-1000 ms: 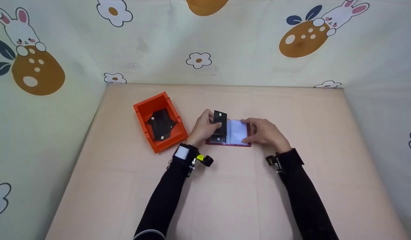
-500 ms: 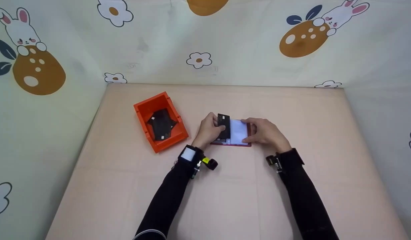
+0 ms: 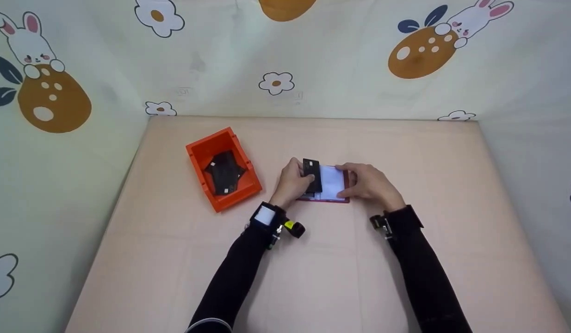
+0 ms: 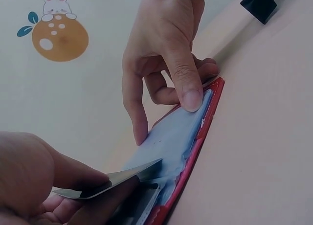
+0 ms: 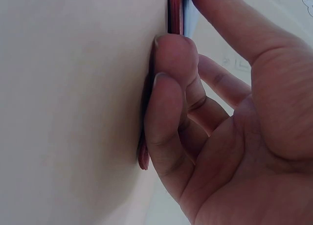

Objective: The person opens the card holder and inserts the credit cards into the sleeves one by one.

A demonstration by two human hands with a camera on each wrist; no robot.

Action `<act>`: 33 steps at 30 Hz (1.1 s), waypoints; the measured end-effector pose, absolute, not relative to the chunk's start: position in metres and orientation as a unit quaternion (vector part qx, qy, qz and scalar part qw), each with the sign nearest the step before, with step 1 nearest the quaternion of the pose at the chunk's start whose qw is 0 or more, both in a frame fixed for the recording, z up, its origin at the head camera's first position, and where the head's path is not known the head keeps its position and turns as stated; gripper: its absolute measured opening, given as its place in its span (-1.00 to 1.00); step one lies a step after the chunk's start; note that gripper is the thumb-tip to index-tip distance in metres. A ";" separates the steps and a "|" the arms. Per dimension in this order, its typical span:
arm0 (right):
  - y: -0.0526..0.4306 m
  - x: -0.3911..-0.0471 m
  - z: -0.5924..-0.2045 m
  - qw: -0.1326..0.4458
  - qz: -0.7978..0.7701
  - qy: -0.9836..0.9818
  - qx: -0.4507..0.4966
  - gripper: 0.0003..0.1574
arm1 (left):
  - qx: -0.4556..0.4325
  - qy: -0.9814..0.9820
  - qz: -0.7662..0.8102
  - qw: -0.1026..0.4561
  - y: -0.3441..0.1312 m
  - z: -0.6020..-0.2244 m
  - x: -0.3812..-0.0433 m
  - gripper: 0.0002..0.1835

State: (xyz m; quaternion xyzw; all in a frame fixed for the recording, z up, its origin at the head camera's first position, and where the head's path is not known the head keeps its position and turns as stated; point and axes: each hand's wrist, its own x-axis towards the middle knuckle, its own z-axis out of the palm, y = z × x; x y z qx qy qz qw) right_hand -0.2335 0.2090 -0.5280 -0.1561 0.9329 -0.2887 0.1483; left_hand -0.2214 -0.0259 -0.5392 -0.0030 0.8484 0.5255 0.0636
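Observation:
A small red card holder [image 3: 332,185] lies spread on the table, its clear plastic sleeves showing pale blue-white. My left hand [image 3: 289,185] pinches a black card [image 3: 313,169] between thumb and fingers, over the holder's left side. In the left wrist view the card [image 4: 127,177] slants, one edge right at the plastic sleeve [image 4: 173,132]. Another dark card [image 4: 139,205] sits in the sleeve beneath it. My right hand [image 3: 371,185] grips the holder's right edge, thumb on the sleeve and curled fingers against the red cover [image 5: 143,159] in the right wrist view.
An orange plastic box [image 3: 239,198] stands left of the left hand, with several black cards [image 3: 224,173] piled inside. The table [image 3: 313,277] has a pale pink cover. Patterned cloth walls [image 3: 336,69] close it in at the back and sides.
My left hand has shifted right and slightly toward me with the black card, covering more of the holder's left side. My right hand has kept its place.

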 end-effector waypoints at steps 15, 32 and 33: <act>0.210 -0.233 -0.529 0.134 -0.290 0.932 -0.172 -0.01 | 0.002 0.906 0.420 0.056 -0.021 -0.532 -0.216 -0.73; 0.209 -0.233 -0.530 0.145 -0.293 0.932 -0.159 0.00 | 0.010 0.895 0.440 0.075 -0.014 -0.537 -0.215 -0.60; 0.209 -0.233 -0.530 0.146 -0.292 0.932 -0.157 0.00 | 0.014 0.895 0.439 0.070 -0.013 -0.537 -0.215 -0.58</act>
